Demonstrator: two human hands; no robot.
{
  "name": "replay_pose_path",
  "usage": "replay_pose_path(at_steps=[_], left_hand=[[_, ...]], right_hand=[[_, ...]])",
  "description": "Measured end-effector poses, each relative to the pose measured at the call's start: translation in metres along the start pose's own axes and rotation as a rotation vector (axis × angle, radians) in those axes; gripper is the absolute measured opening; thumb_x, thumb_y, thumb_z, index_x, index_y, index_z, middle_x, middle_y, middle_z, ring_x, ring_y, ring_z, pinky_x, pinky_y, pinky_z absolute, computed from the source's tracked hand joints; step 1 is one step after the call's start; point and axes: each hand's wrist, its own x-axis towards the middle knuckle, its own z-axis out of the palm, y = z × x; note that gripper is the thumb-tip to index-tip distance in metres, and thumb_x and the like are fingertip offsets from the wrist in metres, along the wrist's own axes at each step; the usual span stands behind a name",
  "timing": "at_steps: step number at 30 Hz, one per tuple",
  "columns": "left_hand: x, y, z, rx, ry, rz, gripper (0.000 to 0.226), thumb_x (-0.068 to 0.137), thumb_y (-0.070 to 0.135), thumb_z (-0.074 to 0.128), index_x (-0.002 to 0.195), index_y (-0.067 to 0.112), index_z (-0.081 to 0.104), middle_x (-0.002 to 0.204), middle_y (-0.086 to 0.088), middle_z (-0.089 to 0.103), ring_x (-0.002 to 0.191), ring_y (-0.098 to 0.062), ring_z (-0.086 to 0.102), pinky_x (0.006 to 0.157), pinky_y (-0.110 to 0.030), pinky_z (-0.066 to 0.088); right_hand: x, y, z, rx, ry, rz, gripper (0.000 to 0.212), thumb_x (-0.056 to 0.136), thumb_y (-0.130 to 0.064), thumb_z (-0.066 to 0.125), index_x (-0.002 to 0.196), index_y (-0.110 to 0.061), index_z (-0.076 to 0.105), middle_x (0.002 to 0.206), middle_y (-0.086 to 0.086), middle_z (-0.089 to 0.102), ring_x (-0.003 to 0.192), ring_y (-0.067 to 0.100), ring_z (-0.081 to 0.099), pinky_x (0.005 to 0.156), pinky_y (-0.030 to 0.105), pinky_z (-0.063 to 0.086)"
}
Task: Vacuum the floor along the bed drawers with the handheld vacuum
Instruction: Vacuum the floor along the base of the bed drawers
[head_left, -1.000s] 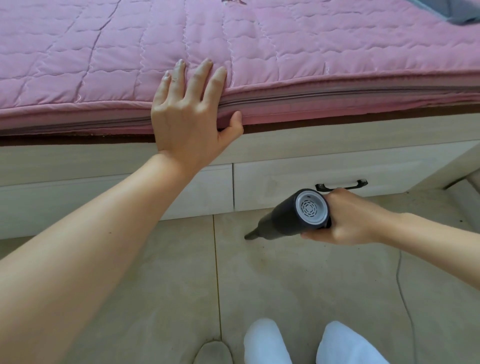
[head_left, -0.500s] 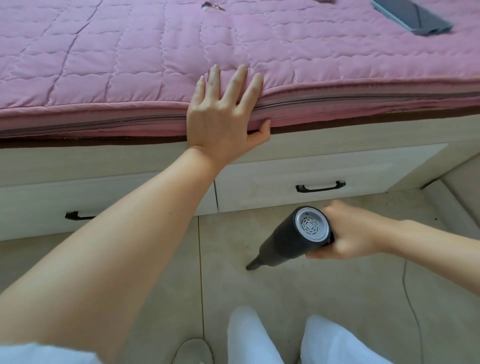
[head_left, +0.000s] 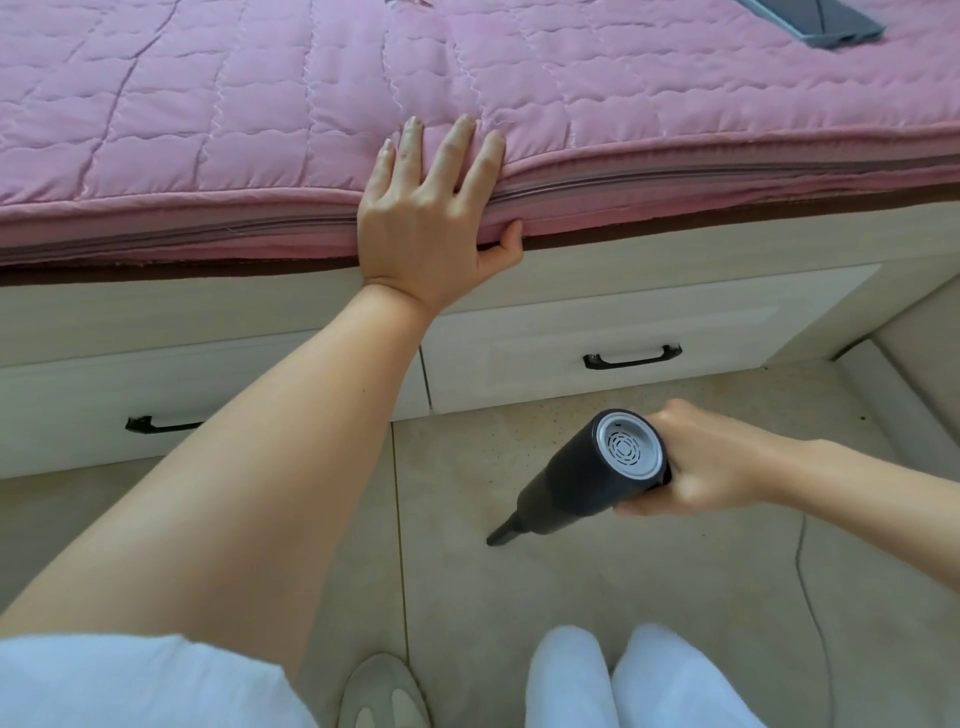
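Beige floor tiles (head_left: 649, 597) run up to the foot of the bed drawers (head_left: 597, 332), with grit speckling the strip just before the right-hand drawer. Over this floor the right hand (head_left: 711, 462) wraps its grip round the rear of the handheld vacuum (head_left: 576, 483), whose long axis slants down and left from that hand, nozzle near the tile and well short of the drawers. Flat and splayed, the left hand (head_left: 426, 223) rests on the pink mattress (head_left: 260, 104) edge, thumb hooked under it; the dirty strip lies forward and right of the nozzle.

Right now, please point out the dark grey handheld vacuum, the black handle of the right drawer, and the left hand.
dark grey handheld vacuum (head_left: 574, 486), head view, body
black handle of the right drawer (head_left: 631, 358), head view, bar
left hand (head_left: 421, 228), head view, back
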Motion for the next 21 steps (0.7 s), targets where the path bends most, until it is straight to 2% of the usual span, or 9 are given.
replay_pose_path(at_steps=[2, 5, 9, 12, 15, 18, 21], left_hand=[[0.001, 0.0, 0.0, -0.004, 0.005, 0.0, 0.057, 0.086, 0.054, 0.052, 0.128, 0.018, 0.069, 0.129, -0.008, 0.069, 0.114, -0.045, 0.065, 0.095, -0.053, 0.054], [0.0, 0.001, 0.001, -0.001, 0.019, -0.003, 0.057, 0.086, 0.054, 0.053, 0.127, 0.019, 0.07, 0.128, -0.007, 0.069, 0.114, -0.044, 0.065, 0.096, -0.052, 0.054], [-0.001, 0.0, 0.001, -0.01, 0.026, -0.01, 0.056, 0.086, 0.053, 0.054, 0.127, 0.019, 0.07, 0.128, -0.007, 0.069, 0.114, -0.044, 0.065, 0.096, -0.052, 0.054], [-0.002, 0.001, 0.001, -0.017, 0.025, -0.008, 0.056, 0.086, 0.052, 0.054, 0.128, 0.019, 0.069, 0.128, -0.007, 0.069, 0.115, -0.043, 0.065, 0.097, -0.052, 0.054], [-0.002, 0.0, 0.002, -0.008, 0.026, -0.008, 0.056, 0.086, 0.052, 0.054, 0.128, 0.019, 0.069, 0.127, -0.006, 0.069, 0.115, -0.043, 0.065, 0.097, -0.052, 0.054], [-0.002, 0.0, 0.001, -0.015, 0.023, -0.012, 0.055, 0.087, 0.052, 0.054, 0.128, 0.019, 0.069, 0.128, -0.005, 0.069, 0.115, -0.042, 0.065, 0.097, -0.052, 0.053], [-0.003, 0.0, 0.0, -0.02, 0.01, -0.016, 0.055, 0.087, 0.051, 0.054, 0.129, 0.019, 0.068, 0.129, -0.005, 0.068, 0.116, -0.042, 0.064, 0.098, -0.053, 0.053]], right_hand=[[0.002, 0.0, 0.004, -0.003, 0.036, 0.018, 0.023, 0.07, -0.047, 0.071, 0.075, -0.043, 0.049, 0.065, -0.025, 0.059, 0.067, -0.004, 0.057, 0.053, 0.016, 0.04], [0.004, -0.002, 0.006, 0.011, 0.027, 0.007, 0.027, 0.07, -0.047, 0.072, 0.071, -0.051, 0.046, 0.069, -0.033, 0.058, 0.068, -0.006, 0.057, 0.054, 0.014, 0.039], [0.003, -0.002, 0.008, 0.042, -0.02, -0.019, 0.026, 0.069, -0.042, 0.075, 0.068, -0.042, 0.049, 0.066, -0.027, 0.058, 0.064, -0.003, 0.057, 0.053, 0.012, 0.037], [-0.003, -0.004, 0.011, 0.063, -0.046, -0.024, 0.03, 0.07, -0.039, 0.075, 0.062, -0.044, 0.047, 0.059, -0.025, 0.055, 0.058, 0.0, 0.054, 0.051, 0.011, 0.034], [-0.005, -0.003, 0.014, 0.073, 0.013, -0.019, 0.024, 0.071, -0.039, 0.073, 0.065, -0.043, 0.05, 0.062, -0.024, 0.058, 0.062, -0.001, 0.058, 0.053, 0.013, 0.038], [-0.004, 0.003, 0.019, 0.078, 0.128, 0.034, 0.019, 0.07, -0.049, 0.068, 0.076, -0.036, 0.056, 0.067, -0.02, 0.063, 0.069, 0.002, 0.061, 0.06, 0.026, 0.048], [-0.003, 0.007, 0.023, 0.078, 0.213, 0.074, 0.019, 0.071, -0.049, 0.069, 0.077, -0.041, 0.053, 0.067, -0.028, 0.06, 0.071, -0.003, 0.059, 0.062, 0.027, 0.049]])
